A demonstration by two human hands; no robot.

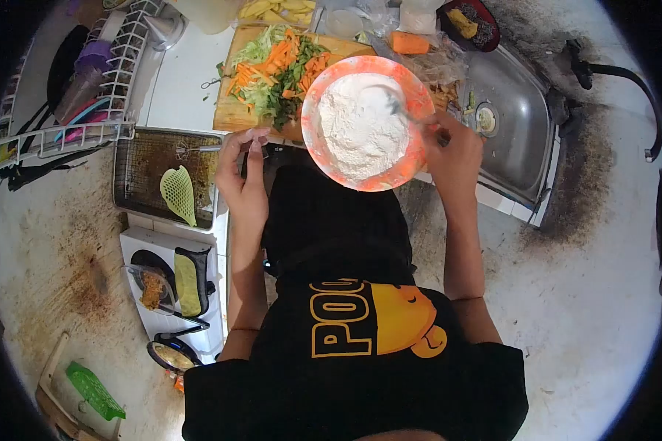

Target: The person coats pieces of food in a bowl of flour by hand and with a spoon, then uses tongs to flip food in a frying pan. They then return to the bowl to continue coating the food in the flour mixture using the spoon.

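Head view, looking straight down: one orange bowl (366, 73) heaped with dry white flour (362, 125) sits at the bench (180, 81) edge. The right hand (452, 151) is curled shut around a spoon handle (419, 117) whose tip is dug into the flour on the bowl's right side. The left hand (244, 173), just left of the bowl, pinches something small and pale between its fingertips; I cannot tell what.

By the look of it the chopping is done: one cutting board (232, 114) behind the bowl carries a pile of shredded vegetables (276, 70). The flour shows no liquid or vegetables in it, so mixing seems hardly begun. One carrot piece (410, 42) lies beyond the bowl, one sink (518, 125) lies to its right, and one wire tray (143, 173) holding one green skimmer (179, 192) sits to its left.
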